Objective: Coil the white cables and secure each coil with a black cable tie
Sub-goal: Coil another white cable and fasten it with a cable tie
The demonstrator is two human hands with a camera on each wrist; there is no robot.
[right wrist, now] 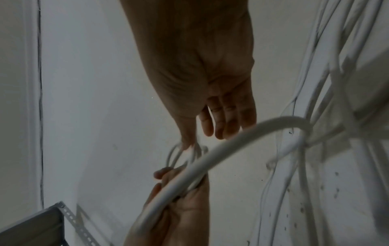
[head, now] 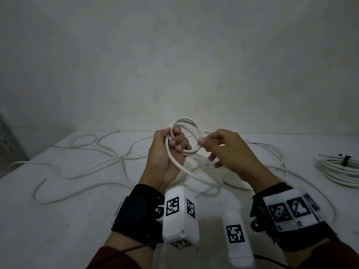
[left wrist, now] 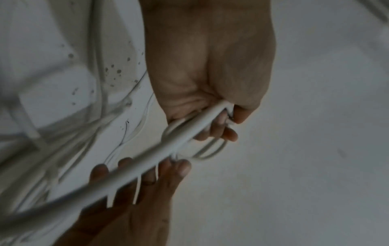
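Note:
My left hand (head: pixel 174 141) holds a small coil of white cable (head: pixel 186 122) upright above the table, fingers curled round several loops. My right hand (head: pixel 203 144) pinches the coil's right side with thumb and forefinger, its other fingers loosely spread. The free length of cable (head: pixel 182 169) drops from the left fist to the table. In the left wrist view the left hand (left wrist: pixel 219 123) closes on the loops (left wrist: pixel 206 154), with the right hand (left wrist: pixel 147 173) below. In the right wrist view the right hand (right wrist: pixel 189 143) meets the loops (right wrist: pixel 174 154) above the left hand (right wrist: pixel 181 191).
Loose white cable (head: pixel 81 146) sprawls across the white table (head: pixel 68 220) on both sides. A finished coil (head: pixel 338 171) bound with a black tie (head: pixel 346 160) lies at the far right edge. A grey wall stands behind; a slotted metal shelf (right wrist: pixel 69 216) is at the left.

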